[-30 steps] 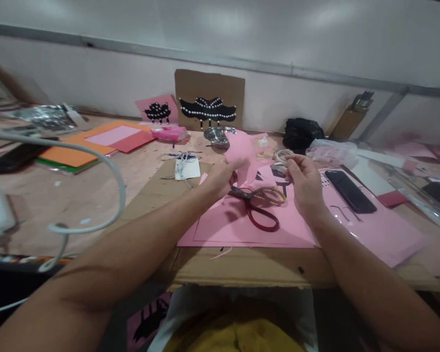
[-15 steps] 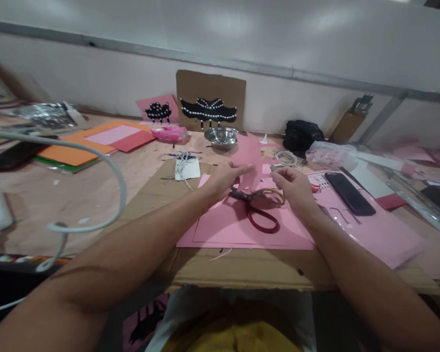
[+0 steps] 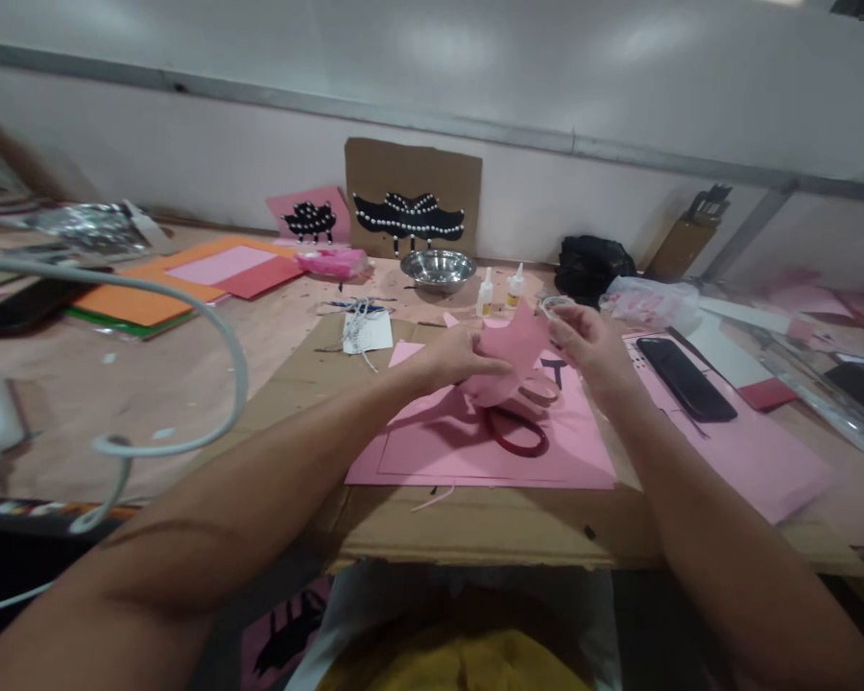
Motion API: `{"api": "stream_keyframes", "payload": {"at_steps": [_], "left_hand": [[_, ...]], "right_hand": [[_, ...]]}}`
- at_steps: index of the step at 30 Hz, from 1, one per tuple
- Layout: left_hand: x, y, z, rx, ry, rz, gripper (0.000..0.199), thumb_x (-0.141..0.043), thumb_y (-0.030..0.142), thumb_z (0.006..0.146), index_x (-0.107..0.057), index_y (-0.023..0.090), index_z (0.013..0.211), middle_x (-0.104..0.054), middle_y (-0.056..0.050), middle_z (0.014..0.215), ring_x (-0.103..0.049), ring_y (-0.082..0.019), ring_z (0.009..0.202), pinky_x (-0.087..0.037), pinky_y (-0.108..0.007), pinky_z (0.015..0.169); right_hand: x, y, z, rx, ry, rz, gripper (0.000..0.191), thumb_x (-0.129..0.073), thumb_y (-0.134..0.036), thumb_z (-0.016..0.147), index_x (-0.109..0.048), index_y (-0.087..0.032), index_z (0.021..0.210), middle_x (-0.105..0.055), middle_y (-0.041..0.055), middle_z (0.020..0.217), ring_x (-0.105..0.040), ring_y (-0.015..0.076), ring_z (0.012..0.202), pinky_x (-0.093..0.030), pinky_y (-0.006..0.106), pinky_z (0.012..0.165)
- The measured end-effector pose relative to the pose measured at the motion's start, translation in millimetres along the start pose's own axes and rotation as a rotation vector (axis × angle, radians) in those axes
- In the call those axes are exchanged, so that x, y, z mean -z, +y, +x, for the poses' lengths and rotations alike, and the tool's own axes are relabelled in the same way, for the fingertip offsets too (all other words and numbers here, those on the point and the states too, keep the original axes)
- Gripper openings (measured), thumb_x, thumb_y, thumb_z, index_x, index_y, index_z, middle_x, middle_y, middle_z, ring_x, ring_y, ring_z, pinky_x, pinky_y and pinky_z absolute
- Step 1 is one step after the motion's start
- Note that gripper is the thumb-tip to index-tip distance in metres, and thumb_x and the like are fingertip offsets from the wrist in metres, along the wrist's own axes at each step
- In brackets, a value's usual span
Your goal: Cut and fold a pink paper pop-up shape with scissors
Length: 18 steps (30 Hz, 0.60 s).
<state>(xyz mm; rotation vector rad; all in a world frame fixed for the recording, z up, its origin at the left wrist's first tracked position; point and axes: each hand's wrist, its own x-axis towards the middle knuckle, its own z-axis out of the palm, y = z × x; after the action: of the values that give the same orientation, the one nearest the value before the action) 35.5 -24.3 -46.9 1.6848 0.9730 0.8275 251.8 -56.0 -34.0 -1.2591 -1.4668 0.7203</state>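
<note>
My left hand (image 3: 461, 360) is closed on a pink paper piece (image 3: 516, 344), thumb on its face, above the work mat. Just right of that paper, my right hand (image 3: 586, 341) has its fingers pinched together; what they hold, if anything, I cannot make out. Scissors with red and yellow handles (image 3: 516, 434) lie under the held paper on a large pink sheet (image 3: 432, 451), their blades hidden. A small dark T-shaped piece (image 3: 556, 372) shows between my hands.
Behind my hands stand a steel bowl (image 3: 438, 272) and two small glue bottles (image 3: 515, 288). A black phone (image 3: 686, 379) lies at the right. Coloured sheets (image 3: 140, 288) and a looped white cable (image 3: 241, 369) are at the left.
The pink paper has tilted and come lower in my left hand, uncovering the bowl and a glue bottle. My right hand has moved up and slightly right.
</note>
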Motion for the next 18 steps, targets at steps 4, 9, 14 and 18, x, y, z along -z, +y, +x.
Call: {"api": "stream_keyframes", "payload": {"at_steps": [4,9,14,18], "left_hand": [[-2.1,1,1,0.013,-0.063,-0.017,0.023,-0.088,0.026,0.059,-0.067,0.019,0.054,-0.058,-0.001,0.050,-0.043,-0.012,0.042,-0.026,-0.025,0.041],[3.7,-9,12,0.043,-0.008,-0.281,0.024,-0.090,0.019,0.054,-0.070,0.017,0.068,-0.065,-0.002,0.066,-0.055,-0.012,0.056,-0.038,-0.022,0.050],[18.3,-11,18,0.039,0.139,-0.623,0.029,-0.091,0.021,0.056,-0.064,0.017,0.066,-0.058,0.002,0.064,-0.048,-0.006,0.052,-0.037,-0.019,0.046],[38.5,-11,24,-0.005,0.365,-0.833,0.034,-0.091,0.018,0.053,-0.059,0.018,0.067,-0.057,0.006,0.064,-0.051,-0.006,0.054,-0.045,-0.021,0.052]], "right_hand": [[-4,-11,-8,-0.045,-0.163,-0.059,0.035,-0.075,-0.050,0.073,-0.069,-0.016,0.075,-0.067,0.0029,0.074,-0.059,0.0164,0.070,-0.048,0.030,0.066],[-4,-14,-10,-0.044,-0.018,-0.015,0.032,-0.072,-0.047,0.075,-0.068,-0.016,0.072,-0.064,0.0010,0.069,-0.053,0.0135,0.064,-0.044,0.028,0.063],[-6,-5,-4,-0.084,-0.013,0.054,0.045,-0.061,-0.062,0.083,-0.068,-0.018,0.079,-0.067,0.0039,0.074,-0.056,0.0142,0.065,-0.047,0.029,0.063],[-8,-5,-8,-0.045,-0.202,-0.178,0.037,-0.064,-0.056,0.085,-0.071,-0.019,0.089,-0.072,0.0059,0.085,-0.061,0.0171,0.073,-0.048,0.030,0.069]]}}
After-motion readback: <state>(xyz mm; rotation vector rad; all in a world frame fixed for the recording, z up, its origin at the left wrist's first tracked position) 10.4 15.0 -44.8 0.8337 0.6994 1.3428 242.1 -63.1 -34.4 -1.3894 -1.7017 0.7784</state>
